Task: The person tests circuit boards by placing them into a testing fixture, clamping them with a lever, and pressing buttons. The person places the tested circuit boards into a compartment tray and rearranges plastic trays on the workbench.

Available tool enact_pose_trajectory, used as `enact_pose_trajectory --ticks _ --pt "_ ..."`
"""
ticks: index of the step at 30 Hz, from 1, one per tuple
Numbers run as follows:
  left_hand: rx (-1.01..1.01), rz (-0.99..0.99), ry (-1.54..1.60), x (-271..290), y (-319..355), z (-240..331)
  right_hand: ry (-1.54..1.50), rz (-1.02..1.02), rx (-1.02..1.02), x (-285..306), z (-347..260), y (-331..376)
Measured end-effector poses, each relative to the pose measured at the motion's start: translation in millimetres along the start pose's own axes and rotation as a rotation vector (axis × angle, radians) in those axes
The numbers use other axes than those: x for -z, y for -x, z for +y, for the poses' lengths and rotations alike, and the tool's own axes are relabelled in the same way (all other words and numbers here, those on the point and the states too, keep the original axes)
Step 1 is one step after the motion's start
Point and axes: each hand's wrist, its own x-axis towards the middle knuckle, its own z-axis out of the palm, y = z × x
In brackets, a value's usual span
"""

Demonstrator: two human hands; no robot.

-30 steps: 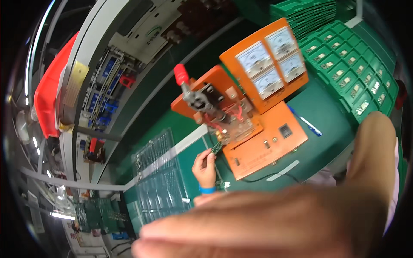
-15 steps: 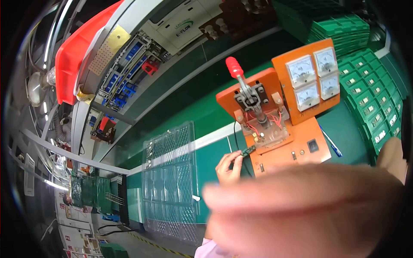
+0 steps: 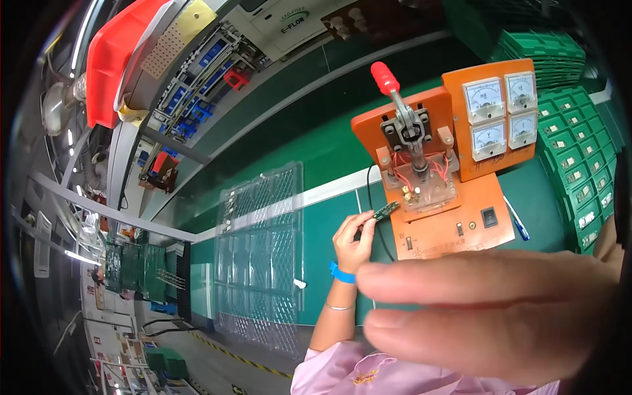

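While the left hand (image 3: 353, 240) pinches the small circuit board (image 3: 385, 210), seat it squarely under the orange test fixture's (image 3: 434, 191) clamp; the blurred right hand (image 3: 487, 316) seems loosely spread.

I'm pinching a small, narrow dark-green circuit board (image 3: 385, 210) at its lower end between the fingertips of my left hand (image 3: 354, 238), its strip tilted up to the right, its far tip just beside the clear plate of the orange test fixture (image 3: 431, 191).
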Motion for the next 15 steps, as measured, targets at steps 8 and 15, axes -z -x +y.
enact_pose_trajectory --ticks 8,15 --pt "-0.019 -0.126 -0.02 1.9 -7.4 1.0 0.112 0.042 -0.082 1.9 -6.4 8.4" --pt "0.065 0.015 0.056 -11.1 -7.2 -36.8 0.169 0.073 -0.173 12.7 -2.6 21.1"
